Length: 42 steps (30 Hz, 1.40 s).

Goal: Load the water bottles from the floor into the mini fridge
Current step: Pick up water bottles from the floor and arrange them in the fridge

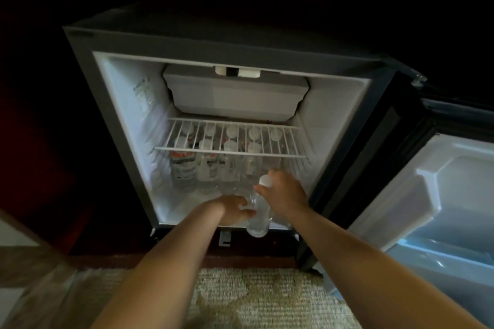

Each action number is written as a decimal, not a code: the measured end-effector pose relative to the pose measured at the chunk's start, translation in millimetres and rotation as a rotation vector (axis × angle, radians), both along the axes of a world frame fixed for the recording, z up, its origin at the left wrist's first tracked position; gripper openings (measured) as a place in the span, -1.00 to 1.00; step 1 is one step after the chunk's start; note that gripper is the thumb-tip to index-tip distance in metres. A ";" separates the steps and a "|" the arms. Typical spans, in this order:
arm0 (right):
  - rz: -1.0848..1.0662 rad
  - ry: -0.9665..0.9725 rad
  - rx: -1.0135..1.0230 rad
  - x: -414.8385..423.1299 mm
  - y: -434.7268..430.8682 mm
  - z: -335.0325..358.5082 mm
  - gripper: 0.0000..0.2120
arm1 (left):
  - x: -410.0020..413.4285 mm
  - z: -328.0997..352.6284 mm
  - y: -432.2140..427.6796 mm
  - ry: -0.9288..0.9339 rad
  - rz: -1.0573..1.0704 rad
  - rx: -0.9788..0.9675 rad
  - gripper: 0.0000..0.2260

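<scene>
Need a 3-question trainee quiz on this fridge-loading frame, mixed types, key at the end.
1. True or false: the door of the mini fridge is open.
2. Pick one: relative to the wire shelf, the stored bottles stand A) on top, B) underneath, C) in the door rack instead.
3. Which hand grips the held bottle just under its white cap?
Key: 1 true. 2 B. 3 right hand; the left hand holds its body lower down.
</scene>
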State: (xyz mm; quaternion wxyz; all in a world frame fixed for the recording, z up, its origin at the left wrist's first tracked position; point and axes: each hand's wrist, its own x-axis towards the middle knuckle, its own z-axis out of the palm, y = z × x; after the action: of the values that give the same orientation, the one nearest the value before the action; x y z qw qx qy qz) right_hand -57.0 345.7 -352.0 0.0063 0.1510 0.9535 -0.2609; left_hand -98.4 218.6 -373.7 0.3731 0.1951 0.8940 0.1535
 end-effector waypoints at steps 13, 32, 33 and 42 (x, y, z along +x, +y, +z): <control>-0.044 0.072 -0.031 -10.6 7.5 -24.0 -0.71 | -15.8 -18.5 14.0 -0.224 0.259 0.221 -0.58; -0.356 -0.053 -0.570 -26.4 14.2 -56.5 -0.47 | -26.0 -47.5 34.1 -0.649 0.716 0.716 -0.65; -0.402 -0.061 -0.596 -29.0 14.2 -54.5 -0.54 | -27.5 -48.1 38.2 -0.645 0.718 0.722 -0.69; -0.632 -0.108 -1.044 -58.6 29.9 -69.3 -0.68 | -35.5 -57.5 63.0 -0.617 0.775 0.817 -0.76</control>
State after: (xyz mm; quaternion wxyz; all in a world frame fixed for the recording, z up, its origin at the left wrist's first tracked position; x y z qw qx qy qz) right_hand -115.6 375.6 -421.3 0.0499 0.4164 0.6070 -0.6750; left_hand -133.9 281.6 -431.2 0.4262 -0.0687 0.6206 0.6546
